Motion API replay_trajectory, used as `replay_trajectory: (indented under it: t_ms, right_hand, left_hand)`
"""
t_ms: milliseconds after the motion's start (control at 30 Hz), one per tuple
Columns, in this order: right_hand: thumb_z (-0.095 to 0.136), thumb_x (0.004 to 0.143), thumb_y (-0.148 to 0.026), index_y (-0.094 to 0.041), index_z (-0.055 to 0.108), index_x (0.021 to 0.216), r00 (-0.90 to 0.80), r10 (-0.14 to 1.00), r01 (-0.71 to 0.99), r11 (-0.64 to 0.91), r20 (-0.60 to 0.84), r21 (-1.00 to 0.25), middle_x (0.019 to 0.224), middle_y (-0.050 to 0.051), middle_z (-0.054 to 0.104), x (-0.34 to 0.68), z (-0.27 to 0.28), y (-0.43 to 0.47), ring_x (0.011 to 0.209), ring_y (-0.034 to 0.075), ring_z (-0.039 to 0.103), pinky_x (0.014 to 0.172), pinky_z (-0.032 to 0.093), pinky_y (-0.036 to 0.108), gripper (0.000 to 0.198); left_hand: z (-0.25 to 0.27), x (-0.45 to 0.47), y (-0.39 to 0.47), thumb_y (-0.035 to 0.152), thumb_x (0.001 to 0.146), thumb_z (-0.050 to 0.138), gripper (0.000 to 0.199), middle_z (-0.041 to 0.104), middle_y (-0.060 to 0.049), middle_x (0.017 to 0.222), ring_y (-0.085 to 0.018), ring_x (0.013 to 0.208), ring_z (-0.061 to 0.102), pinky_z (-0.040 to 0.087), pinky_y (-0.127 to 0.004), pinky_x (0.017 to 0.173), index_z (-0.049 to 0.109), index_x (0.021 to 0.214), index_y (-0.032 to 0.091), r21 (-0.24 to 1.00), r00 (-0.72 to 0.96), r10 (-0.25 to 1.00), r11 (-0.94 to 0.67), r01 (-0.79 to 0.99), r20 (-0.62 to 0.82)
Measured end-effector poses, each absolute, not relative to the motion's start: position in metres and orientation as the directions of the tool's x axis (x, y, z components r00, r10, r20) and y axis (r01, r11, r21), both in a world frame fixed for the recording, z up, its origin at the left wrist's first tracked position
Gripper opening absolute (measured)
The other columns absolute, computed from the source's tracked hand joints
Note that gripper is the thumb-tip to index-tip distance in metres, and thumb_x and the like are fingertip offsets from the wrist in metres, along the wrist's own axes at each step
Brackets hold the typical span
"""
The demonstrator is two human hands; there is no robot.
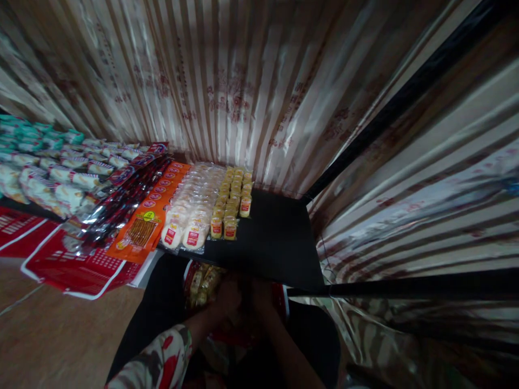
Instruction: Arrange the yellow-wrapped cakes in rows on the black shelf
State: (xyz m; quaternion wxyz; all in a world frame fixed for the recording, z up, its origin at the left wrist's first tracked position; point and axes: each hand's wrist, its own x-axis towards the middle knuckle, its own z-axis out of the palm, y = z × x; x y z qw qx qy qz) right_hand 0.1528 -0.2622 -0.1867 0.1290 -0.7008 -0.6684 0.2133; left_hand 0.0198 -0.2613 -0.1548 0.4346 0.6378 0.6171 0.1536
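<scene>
Both my hands reach down into a red basket [286, 302] between my knees, below the front edge of the black table [275, 237]. My left hand [229, 294] is beside small yellow-wrapped snack packs [201, 283] in the basket's left part. Close to it on the right is my right hand [261, 298], in deep shadow. The fingers of both hands are too dark to make out, and so is anything in them. On the table above, similar small yellow packs [232, 202] stand in rows, beside rows of clear-wrapped white round crackers [194, 216].
Left along the table lie orange pretzel-stick bags [150, 216], dark glossy packs [130, 189], white packs [60, 173] and teal packs [36, 135]. Red baskets with white handles [85, 267] stand below on the left. Striped plastic sheeting [235, 81] and black poles [389, 108] border the table.
</scene>
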Motion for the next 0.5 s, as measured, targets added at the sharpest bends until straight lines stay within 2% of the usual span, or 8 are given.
replay_trajectory:
  t_ms: [67, 167, 267, 367, 500]
  right_hand:
    - [0.038, 0.073, -0.005, -0.012, 0.066, 0.101, 0.017, 0.988, 0.878, -0.089, -0.155, -0.470, 0.106, 0.017, 0.067, 0.150, -0.178, -0.269, 0.099, 0.027, 0.061, 0.090, 0.042, 0.037, 0.040]
    - [0.039, 0.075, -0.009, -0.016, 0.058, 0.114, -0.001, 0.984, 0.821, -0.101, -0.179, -0.562, 0.114, 0.011, 0.063, 0.148, -0.158, -0.281, 0.105, 0.023, 0.058, 0.092, 0.042, 0.033, 0.044]
    - [0.044, 0.076, -0.016, -0.019, 0.058, 0.111, 0.014, 0.992, 0.744, -0.097, -0.129, -0.661, 0.113, 0.009, 0.062, 0.149, -0.137, -0.293, 0.106, 0.021, 0.057, 0.094, 0.043, 0.033, 0.038]
    - [0.050, 0.075, -0.022, -0.020, 0.061, 0.105, 0.040, 0.997, 0.701, -0.078, -0.070, -0.709, 0.110, 0.008, 0.063, 0.152, -0.119, -0.302, 0.104, 0.022, 0.057, 0.094, 0.043, 0.036, 0.031]
    - [0.055, 0.072, -0.024, -0.020, 0.062, 0.103, 0.018, 1.000, 0.632, 0.000, 0.014, -0.775, 0.107, 0.008, 0.064, 0.156, -0.098, -0.306, 0.103, 0.023, 0.058, 0.094, 0.044, 0.039, 0.033]
  left_hand:
    - [-0.150, 0.016, -0.262, 0.008, 0.072, 0.038, 0.051, 0.056, -0.017, 0.123, -0.025, 0.117, 0.050, 0.035, -0.036, 0.102, 0.051, 0.121, 0.009, 0.736, 0.151, 0.920, 0.181, 0.653, -0.361]
    - [-0.143, 0.009, -0.263, 0.009, 0.071, 0.041, 0.051, 0.059, -0.014, 0.120, -0.022, 0.112, 0.054, 0.039, -0.031, 0.097, 0.051, 0.121, 0.013, 0.748, 0.142, 0.921, 0.195, 0.635, -0.361]
    - [-0.136, 0.004, -0.268, 0.009, 0.071, 0.043, 0.051, 0.060, -0.011, 0.120, -0.020, 0.111, 0.054, 0.039, -0.030, 0.097, 0.052, 0.121, 0.016, 0.800, 0.162, 0.939, 0.160, 0.578, -0.305]
    - [-0.129, 0.001, -0.276, 0.011, 0.072, 0.044, 0.050, 0.060, -0.008, 0.120, -0.018, 0.110, 0.054, 0.039, -0.030, 0.097, 0.050, 0.121, 0.018, 0.870, 0.166, 0.958, 0.128, 0.477, -0.232]
    - [-0.115, -0.002, -0.283, 0.013, 0.075, 0.043, 0.044, 0.059, -0.008, 0.121, -0.017, 0.111, 0.053, 0.039, -0.033, 0.099, 0.052, 0.118, 0.017, 0.919, 0.140, 0.979, 0.085, 0.386, -0.149]
